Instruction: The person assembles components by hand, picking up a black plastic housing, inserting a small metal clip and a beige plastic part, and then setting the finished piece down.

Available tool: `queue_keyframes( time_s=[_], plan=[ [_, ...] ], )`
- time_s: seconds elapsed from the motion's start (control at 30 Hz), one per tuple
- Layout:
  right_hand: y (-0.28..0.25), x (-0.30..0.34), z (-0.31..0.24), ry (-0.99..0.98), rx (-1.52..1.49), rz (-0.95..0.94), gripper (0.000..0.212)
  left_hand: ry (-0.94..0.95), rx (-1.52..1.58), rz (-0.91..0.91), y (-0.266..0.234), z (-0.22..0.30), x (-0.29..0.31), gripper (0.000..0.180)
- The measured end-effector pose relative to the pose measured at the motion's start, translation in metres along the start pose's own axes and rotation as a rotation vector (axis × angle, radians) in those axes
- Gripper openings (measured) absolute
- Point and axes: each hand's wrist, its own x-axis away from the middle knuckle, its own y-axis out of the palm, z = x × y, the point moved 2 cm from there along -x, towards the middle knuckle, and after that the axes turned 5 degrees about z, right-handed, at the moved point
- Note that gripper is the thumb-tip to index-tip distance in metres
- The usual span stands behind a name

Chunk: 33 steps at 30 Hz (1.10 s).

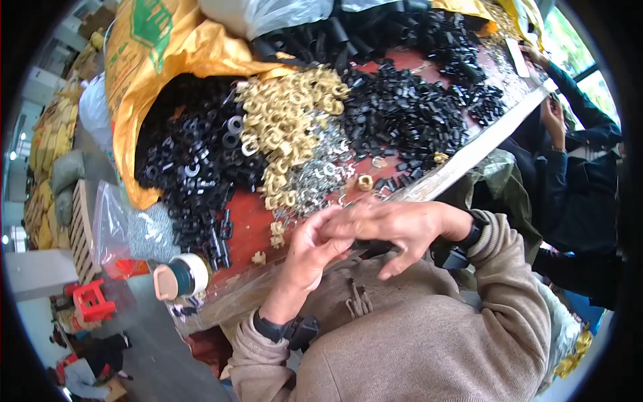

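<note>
My left hand (309, 249) is raised at the table's front edge, its fingers curled together. Whatever it may hold is hidden. Across its fingers lies my right hand (398, 228), slightly blurred, with fingers stretched to the left and the thumb hanging apart. Just beyond the hands are a pile of small silvery metal pieces (320, 166) and a heap of tan ring-shaped plastic parts (284, 110). One tan ring (365, 181) sits alone near my right hand. Black tube-like fittings (207, 167) spread to the left, and short black pieces (402, 110) to the right.
An orange woven sack (144, 87) gapes at the left. A clear bag of small grey pieces (151, 231) and a lidded cup (181, 276) stand by the red tabletop's (251, 224) left corner. A pale wooden edge (469, 155) runs right, toward another person's hand (553, 120).
</note>
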Motion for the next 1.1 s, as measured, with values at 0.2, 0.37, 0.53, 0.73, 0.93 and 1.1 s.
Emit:
queue_keyframes(
  time_s=[0.2,0.37,0.53,0.73,0.93,1.1],
  plan=[
    [0.007,0.006,-0.013,-0.075,-0.187,0.110,0.073,-0.054,0.049,0.021,0.019,0.000,0.006,0.058],
    [0.010,0.016,-0.018,-0.050,-0.192,0.316,0.067,0.019,-0.013,-0.068,0.020,0.001,0.006,0.060],
    [0.017,0.009,-0.025,-0.094,-0.257,0.437,0.054,0.174,0.196,0.019,0.020,-0.001,-0.006,0.067],
    [0.026,0.001,-0.024,-0.119,-0.087,0.455,0.040,0.248,0.169,-0.063,0.048,0.001,-0.009,0.070],
    [-0.001,0.031,-0.010,0.066,-0.025,0.624,0.046,0.287,0.144,0.089,0.027,-0.009,-0.002,0.070],
    [-0.022,0.081,-0.013,0.194,0.101,0.796,0.057,0.294,-0.009,0.095,-0.010,0.003,0.003,0.063]
  ],
)
